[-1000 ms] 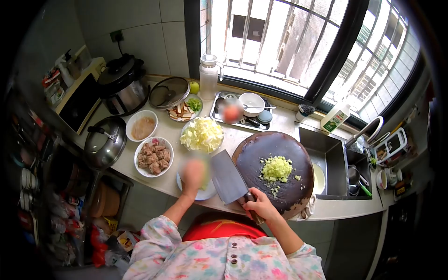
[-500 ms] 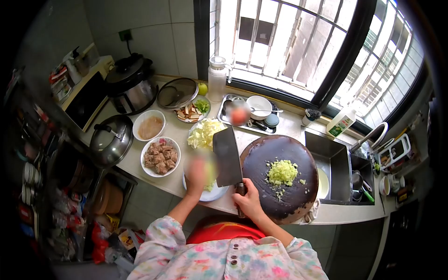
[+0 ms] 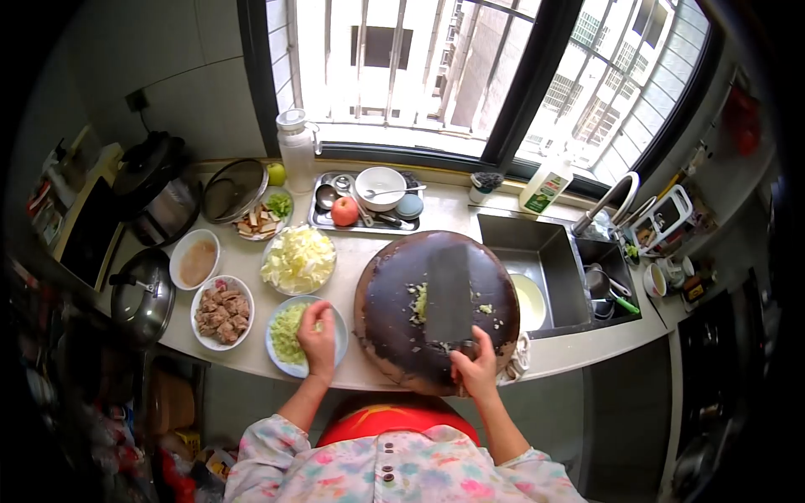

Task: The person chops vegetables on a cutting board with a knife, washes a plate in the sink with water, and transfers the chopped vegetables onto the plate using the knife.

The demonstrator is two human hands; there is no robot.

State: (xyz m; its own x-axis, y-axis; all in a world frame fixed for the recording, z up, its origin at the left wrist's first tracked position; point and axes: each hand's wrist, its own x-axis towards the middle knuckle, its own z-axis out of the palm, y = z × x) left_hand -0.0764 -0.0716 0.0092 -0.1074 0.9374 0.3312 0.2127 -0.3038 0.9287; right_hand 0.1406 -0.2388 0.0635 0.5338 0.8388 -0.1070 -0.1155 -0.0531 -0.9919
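Observation:
My right hand (image 3: 475, 369) grips the handle of a cleaver (image 3: 450, 293). Its broad dark blade is over the round chopping board (image 3: 390, 277) and hides part of the chopped pale-green vegetable (image 3: 420, 303) there. A few bits (image 3: 485, 308) lie to the right of the blade. My left hand (image 3: 317, 339) is over the right side of a pale blue plate (image 3: 340, 331), beside a heap of finely chopped pale-green vegetable (image 3: 288, 334). Its fingers are curled in, and I cannot make out what, if anything, they hold.
Beyond the plate are a bowl of cut cabbage (image 3: 299, 258), a bowl of meat chunks (image 3: 222, 312) and a bowl of brownish liquid (image 3: 197, 260). A tray (image 3: 323, 220) with an apple (image 3: 344, 211) stands under the window. The sink (image 3: 537, 251) is right of the board.
The cleaver has moved from beside the plate to over the board. The large heap on the board is now smaller or partly covered. My left hand stays at the plate, and my view has shifted.

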